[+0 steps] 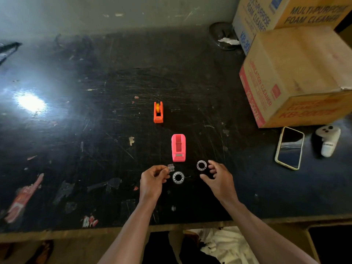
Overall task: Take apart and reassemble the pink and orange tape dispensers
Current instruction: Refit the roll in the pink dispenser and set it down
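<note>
Open tabletop (95, 140) left; boxes (297, 73) right.

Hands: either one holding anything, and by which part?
Left hand pinches a small clear plastic piece by its near edge, between fingertips. Right hand holds nothing, open beside a clear ring.

A black, scratched table (95, 130) is seen, flecked with red and white scraps. The pink tape dispenser (178, 148) is shown beside the orange tape dispenser (158, 112), in which a yellow-orange roll is seen. 2 clear, whitish rings (178, 177) are dotted around their rims. Tan cardboard boxes (297, 73) are printed in red and blue. A cream-edged phone (290, 148) and a white controller (328, 142) are seen
</note>
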Available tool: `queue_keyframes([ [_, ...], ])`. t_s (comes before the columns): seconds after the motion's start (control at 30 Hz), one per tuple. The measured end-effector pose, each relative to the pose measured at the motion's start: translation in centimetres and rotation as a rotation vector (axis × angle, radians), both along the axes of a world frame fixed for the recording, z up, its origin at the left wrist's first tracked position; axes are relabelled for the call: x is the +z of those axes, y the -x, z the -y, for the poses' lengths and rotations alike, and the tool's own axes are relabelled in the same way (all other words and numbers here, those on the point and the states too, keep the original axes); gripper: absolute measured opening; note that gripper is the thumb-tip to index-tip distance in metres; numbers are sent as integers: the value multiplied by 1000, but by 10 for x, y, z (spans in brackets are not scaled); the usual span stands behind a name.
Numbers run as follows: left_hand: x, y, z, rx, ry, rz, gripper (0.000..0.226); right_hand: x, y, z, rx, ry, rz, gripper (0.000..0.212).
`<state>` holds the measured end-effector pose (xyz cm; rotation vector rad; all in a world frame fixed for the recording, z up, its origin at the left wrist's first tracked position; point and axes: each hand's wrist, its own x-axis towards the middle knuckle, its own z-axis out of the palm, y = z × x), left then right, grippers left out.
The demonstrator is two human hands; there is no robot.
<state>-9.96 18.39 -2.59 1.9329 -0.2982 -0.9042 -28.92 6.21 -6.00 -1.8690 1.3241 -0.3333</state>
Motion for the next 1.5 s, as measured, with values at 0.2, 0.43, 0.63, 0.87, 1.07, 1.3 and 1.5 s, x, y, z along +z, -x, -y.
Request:
queue_keyframes([
  [0.2, -8, -8, -4, -26, -59, 45, 9, 3, -8, -36, 117, 53, 14, 56],
  [0.43, -12, -12, -11, -102, -72, 36, 9, -6, -41, -46, 288, 63, -87, 70],
  [0.63, -13, -7, -8, -163, -90, 37, 8, -12, -50, -42, 306, 85, -108, 66],
  [0.87, -14, -7, -6, -189, -120, 59, 9, -11, -55, -38, 293, 81, -69, 54],
  [1.07, -9, -10, -3, -276, -123, 59, 10, -1, -53, -35, 271, 96, 37, 43],
  [1.3, -9, -7, 1, -299, -83, 60, 10, 10, -48, -27, 299, 104, 106, 43],
  [1.5, -3, -10, 6, -329, -65, 69, 10, 17, -48, -21, 346, 127, 115, 49],
])
